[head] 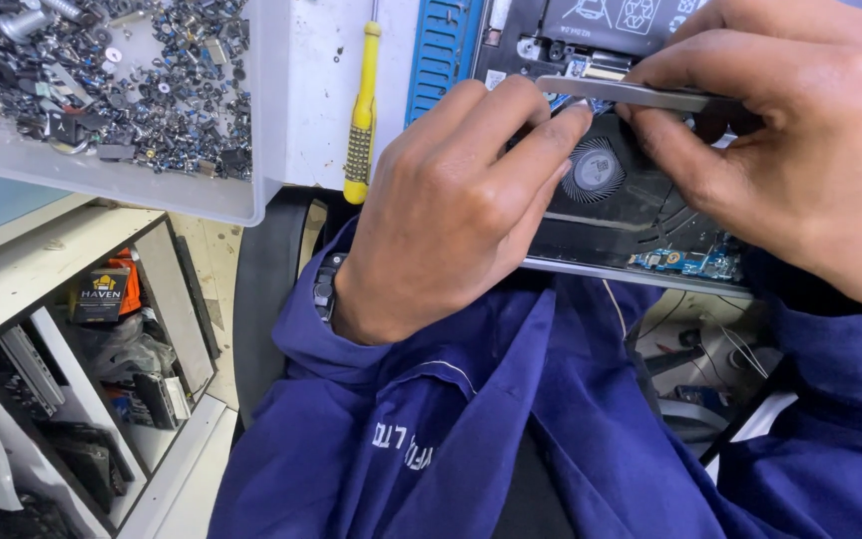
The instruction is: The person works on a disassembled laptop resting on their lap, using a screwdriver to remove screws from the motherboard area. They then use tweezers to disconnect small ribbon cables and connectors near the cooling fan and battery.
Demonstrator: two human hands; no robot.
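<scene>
A clear plastic tray [251,190] heaped with loose screws and small dark parts sits at the far left of the white bench, above open shelves [52,329] stacked with spare boards and components. Just beside the tray, a yellow-handled screwdriver [362,110] lies untouched on the bench top. At centre, the person's left hand [451,215] curls over the near edge of an opened laptop [641,215], its forefinger tip pressing against the end of a pair of metal tweezers [631,94]; that hand steadies rather than grasps. To the right, the right hand [800,150] pinches the tweezers shut between thumb and fingers, the tips aimed at a connector just above the round cooling fan [594,168]. Whether the tips grip anything cannot be told. The bottom cover is already off and the internals exposed; fan, boards and cabling remain in place, suggesting the work inside has barely begun.
</scene>
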